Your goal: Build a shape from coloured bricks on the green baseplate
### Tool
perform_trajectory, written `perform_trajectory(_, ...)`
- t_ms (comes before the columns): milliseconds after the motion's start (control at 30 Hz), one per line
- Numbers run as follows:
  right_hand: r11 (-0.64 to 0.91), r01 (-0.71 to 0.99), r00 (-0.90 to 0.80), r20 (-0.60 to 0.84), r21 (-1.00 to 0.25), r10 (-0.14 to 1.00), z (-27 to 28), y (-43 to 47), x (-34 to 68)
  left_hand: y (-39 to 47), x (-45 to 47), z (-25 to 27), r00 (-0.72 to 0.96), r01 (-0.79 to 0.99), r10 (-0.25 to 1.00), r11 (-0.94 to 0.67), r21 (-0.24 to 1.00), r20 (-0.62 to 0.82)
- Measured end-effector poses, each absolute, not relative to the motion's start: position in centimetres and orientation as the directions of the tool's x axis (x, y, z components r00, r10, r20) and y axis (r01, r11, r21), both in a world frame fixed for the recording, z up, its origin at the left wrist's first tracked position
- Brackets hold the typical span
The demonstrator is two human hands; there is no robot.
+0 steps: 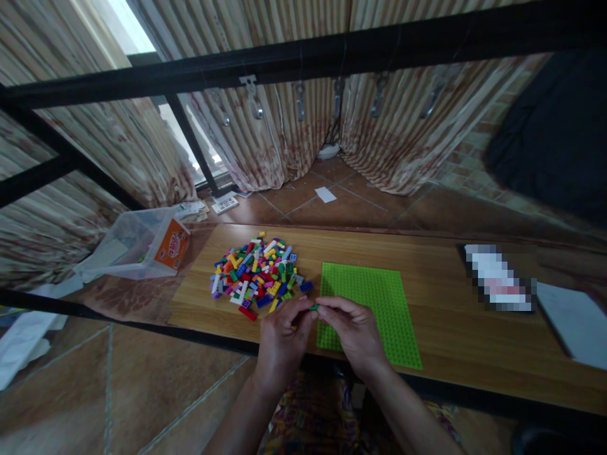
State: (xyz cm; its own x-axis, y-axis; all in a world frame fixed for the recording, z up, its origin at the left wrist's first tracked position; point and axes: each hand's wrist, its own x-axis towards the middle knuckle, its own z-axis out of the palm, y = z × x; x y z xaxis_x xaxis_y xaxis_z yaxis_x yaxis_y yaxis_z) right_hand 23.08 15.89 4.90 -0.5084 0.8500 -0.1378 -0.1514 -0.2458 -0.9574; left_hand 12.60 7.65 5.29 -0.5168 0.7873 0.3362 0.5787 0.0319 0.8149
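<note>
My left hand (pixel 281 336) and my right hand (pixel 355 330) meet over the near edge of the wooden table (pixel 446 328), fingertips pinched together on a small green brick (pixel 313 307). Just under and right of the hands lies a flat light-green baseplate (pixel 374 297). A pile of several small bricks in many colours (pixel 258 272) lies on the table just left of the baseplate, a short way beyond my left hand.
A clear plastic box with an orange label (pixel 142 243) lies tipped at the table's left end. A blurred flat item (pixel 500 284) and a white sheet (pixel 576 322) sit at the right. A black metal frame (pixel 303 57) crosses overhead; curtains hang behind.
</note>
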Motion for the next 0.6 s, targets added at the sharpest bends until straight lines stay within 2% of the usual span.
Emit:
perform_trajectory(167, -0.249, -0.146, -0.531, -0.136, -0.957, 0.836, 5.2, 15.9, 23.3, 7.6, 12.5, 5.7, -0.465, 0.618, 0.798, -0.017, 0.786, 0.383)
perform_trajectory(333, -0.389, -0.156, -0.578, -0.236, -0.908, 0.781, 5.2, 16.0, 23.6, 7.4, 12.4, 6.3, -0.418, 0.636, 0.793, -0.094, 0.766, 0.444)
perform_trajectory(500, -0.539, -0.138, -0.668, -0.323, -0.831, 0.671, 5.1, 16.2, 23.7, 7.0, 12.2, 6.2, -0.421, 0.658, 0.801, -0.054, 0.752, 0.425)
perform_trajectory(600, -0.575, -0.098, -0.682, -0.366, -0.812, 0.633, 4.6, 16.2, 23.2, 6.8, 12.0, 5.3, -0.45, 0.639, 0.812, 0.002, 0.77, 0.371)
